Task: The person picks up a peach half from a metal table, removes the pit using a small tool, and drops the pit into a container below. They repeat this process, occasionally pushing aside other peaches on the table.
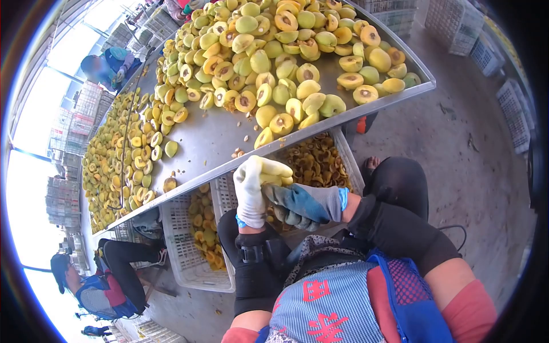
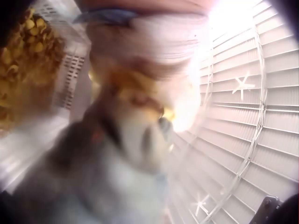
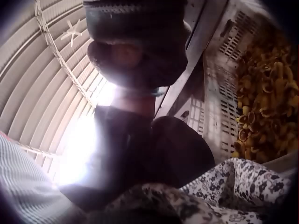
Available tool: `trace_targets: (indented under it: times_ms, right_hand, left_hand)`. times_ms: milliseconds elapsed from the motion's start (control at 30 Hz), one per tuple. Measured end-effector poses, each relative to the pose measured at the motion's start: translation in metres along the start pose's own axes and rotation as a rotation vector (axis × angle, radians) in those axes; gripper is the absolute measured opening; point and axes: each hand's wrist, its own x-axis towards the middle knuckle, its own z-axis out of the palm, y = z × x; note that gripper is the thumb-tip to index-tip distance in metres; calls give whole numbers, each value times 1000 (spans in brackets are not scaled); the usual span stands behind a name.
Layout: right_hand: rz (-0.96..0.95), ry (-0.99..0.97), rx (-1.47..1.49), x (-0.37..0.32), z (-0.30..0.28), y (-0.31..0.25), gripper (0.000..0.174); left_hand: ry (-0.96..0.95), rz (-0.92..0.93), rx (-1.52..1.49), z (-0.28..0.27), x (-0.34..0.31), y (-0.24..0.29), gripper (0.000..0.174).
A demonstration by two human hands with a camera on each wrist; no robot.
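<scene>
My left hand (image 1: 251, 186), in a white glove with yellow-stained fingers, meets my right hand (image 1: 300, 204) just below the metal table's front edge. Blurred in the left wrist view, an orange-brown fruit half (image 2: 142, 100) shows in the fingers of the left hand. The right hand wears a blue-grey glove, its fingers curled against the left hand's fingers; I cannot tell what they hold. In the right wrist view that glove is dark and its inner side hidden. Halved yellow-green stone fruit (image 1: 246, 63) lies heaped on the metal table (image 1: 211, 137), many halves showing brown centres.
Under the table edge stand a white crate (image 1: 194, 274) of fruit pieces and another crate (image 1: 346, 154) of darker orange pieces. A seated person (image 1: 97, 291) is at the lower left, another person (image 1: 114, 66) across the table. Stacked crates (image 1: 454, 26) stand on the right.
</scene>
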Motion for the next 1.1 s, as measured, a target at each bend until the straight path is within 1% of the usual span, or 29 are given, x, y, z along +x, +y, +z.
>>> trace_targets:
  times_ms: [33,67,100,167,200,233,300,333,367,433,467,500,533,567,600,633,700,733,767,800,867,900,933,967,1033,1100]
  right_hand:
    - [-43,42,-4,1,4,-1,63]
    - [-84,84,-8,1,12,0,63]
    - [-124,125,-14,2,19,2,63]
    - [-336,177,-103,19,16,17,63]
    - [-454,189,-151,28,14,25,63]
    - [-572,199,-200,37,13,34,63]
    - [-792,358,-245,61,26,47,63]
    - [-723,343,-205,63,26,46,64]
    - [-653,331,-165,64,24,44,64]
    - [-121,101,48,27,29,14,64]
    - [-44,-72,298,29,24,15,64]
    - [-61,-37,291,26,24,12,64]
    - [-79,-2,285,19,26,7,64]
    - [-97,33,279,16,26,3,64]
    - [-42,76,296,20,23,1,66]
    - [-58,145,290,20,23,-2,67]
    - [-82,284,275,18,24,-7,68]
    - [-125,336,253,17,23,-8,66]
    - [-168,388,230,16,21,-8,64]
    - [-211,441,208,14,19,-8,63]
    - [-303,505,189,16,11,-7,63]
    - [-352,538,180,16,7,-7,63]
    - [-344,577,218,8,10,-14,62]
    - [-432,613,208,9,6,-14,60]
    - [-603,682,191,22,-4,-7,57]
    - [-1017,757,78,58,-23,6,51]
  left_hand:
    - [12,45,-50,1,1,0,51]
    - [88,12,-174,7,0,-1,45]
    - [118,0,-190,11,-1,3,44]
    - [179,-25,-221,15,-2,10,42]
    - [123,20,-257,10,-1,7,37]
    - [150,19,-412,0,3,1,37]
    - [204,19,-725,-17,9,-6,38]
    - [207,-11,-637,-20,9,-3,31]
    - [273,4,-591,-21,10,0,31]
    - [425,25,-495,-21,4,16,30]
    - [558,36,-346,-28,0,23,28]
    - [638,115,-265,-40,-5,26,36]
    - [679,238,-227,-69,-6,18,43]
    - [726,314,-137,-110,-5,12,43]
    - [879,411,383,-123,-10,22,40]
    - [1001,493,915,-125,-13,32,37]
    - [935,420,1054,-113,-4,43,25]
    - [904,381,1120,-101,2,51,20]
    - [691,363,1185,-80,11,53,23]
    - [473,319,1410,-68,27,53,32]
    - [366,251,1573,-55,67,23,47]
    - [268,326,1589,-51,81,6,52]
    - [157,169,1593,-28,83,13,51]
    - [103,229,1504,-31,93,-3,47]
    - [-34,176,1436,-15,96,3,39]
    - [-43,112,1311,4,92,14,36]
